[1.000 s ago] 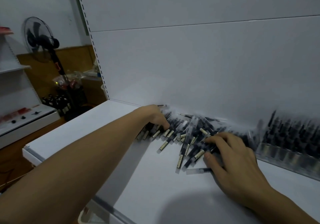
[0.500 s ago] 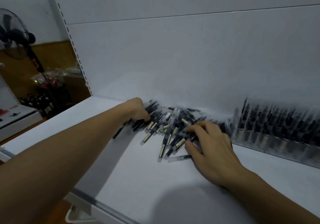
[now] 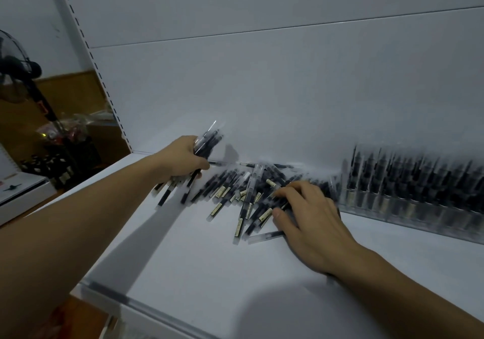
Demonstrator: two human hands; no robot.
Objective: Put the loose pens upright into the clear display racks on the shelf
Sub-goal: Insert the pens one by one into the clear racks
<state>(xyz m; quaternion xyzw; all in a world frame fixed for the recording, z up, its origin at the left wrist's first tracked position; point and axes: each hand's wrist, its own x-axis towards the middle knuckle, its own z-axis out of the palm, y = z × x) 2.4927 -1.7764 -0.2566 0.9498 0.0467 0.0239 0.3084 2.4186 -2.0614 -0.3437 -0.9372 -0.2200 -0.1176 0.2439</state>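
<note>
A bundle of pens is gripped in the left hand near the back left corner of the shelf, apparently gathered for racking. The loose pile is steadied under the flat, spread right hand. The clear display racks stand along the back edge, rightward.

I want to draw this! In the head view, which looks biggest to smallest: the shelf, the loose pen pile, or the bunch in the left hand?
1. shelf
2. loose pen pile
3. bunch, gripped by the left hand
None of them look close in size, so the order is plain.
</note>
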